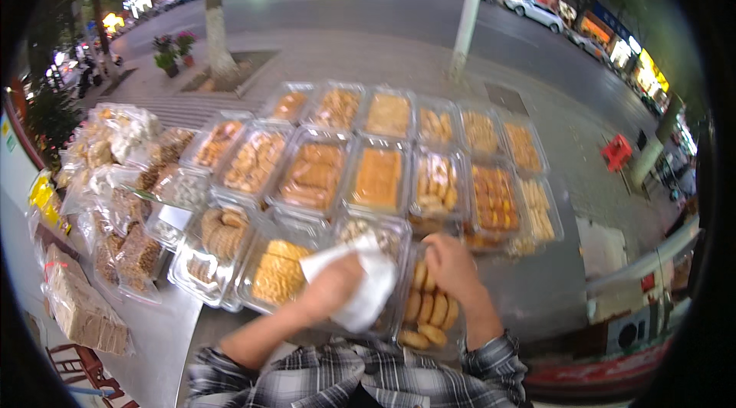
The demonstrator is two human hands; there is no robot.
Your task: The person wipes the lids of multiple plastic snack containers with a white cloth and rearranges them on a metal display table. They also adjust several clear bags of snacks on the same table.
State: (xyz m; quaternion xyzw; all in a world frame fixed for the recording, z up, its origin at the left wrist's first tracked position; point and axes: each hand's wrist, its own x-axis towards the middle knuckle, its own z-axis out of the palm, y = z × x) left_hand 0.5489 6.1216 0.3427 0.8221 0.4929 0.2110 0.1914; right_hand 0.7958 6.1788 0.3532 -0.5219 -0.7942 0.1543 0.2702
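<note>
My left hand grips a crumpled white cloth or paper wipe, which lies across the lid of a clear plastic box of pale pieces. Just right of it, my right hand is curled over the far right edge of a clear plastic box of round golden pastries; its fingertips are blurred. Left of the wipe is a box of yellow, crisp-looking cakes. Farther left, a box of ring-shaped sesame biscuits stands at the row's end.
Two more rows of clear boxes stand beyond, including one of orange-brown cakes. Bagged snacks are heaped at left on a metal table, near a wrapped brown paper bundle. A pole, a tree trunk and a road lie ahead.
</note>
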